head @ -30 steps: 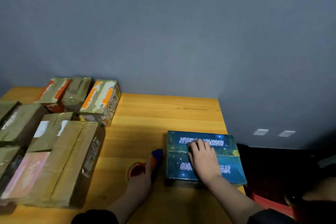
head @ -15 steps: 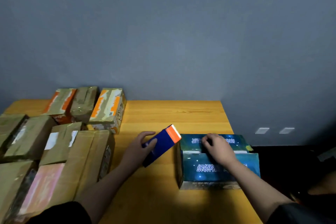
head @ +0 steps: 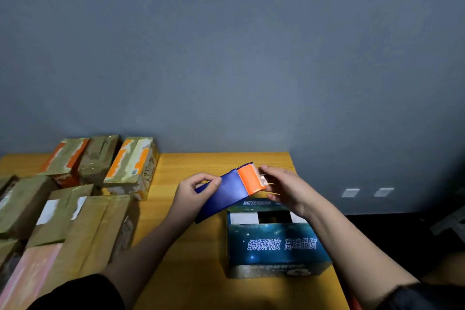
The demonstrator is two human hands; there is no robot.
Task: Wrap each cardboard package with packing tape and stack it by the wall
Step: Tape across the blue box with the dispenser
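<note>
Two bare forearms reach in from the bottom edge of the view, uncovered from the wrist up to the sleeves. Each upper arm wears a short black sleeve: the left sleeve (head: 75,293) ends just above the elbow in a plain rounded hem, and the right sleeve (head: 412,297) looks the same (only its lower edge shows). The left hand (head: 193,192) and right hand (head: 289,187) carry no gloves, rings or watch, and the fingers (head: 273,171) are bare.
</note>
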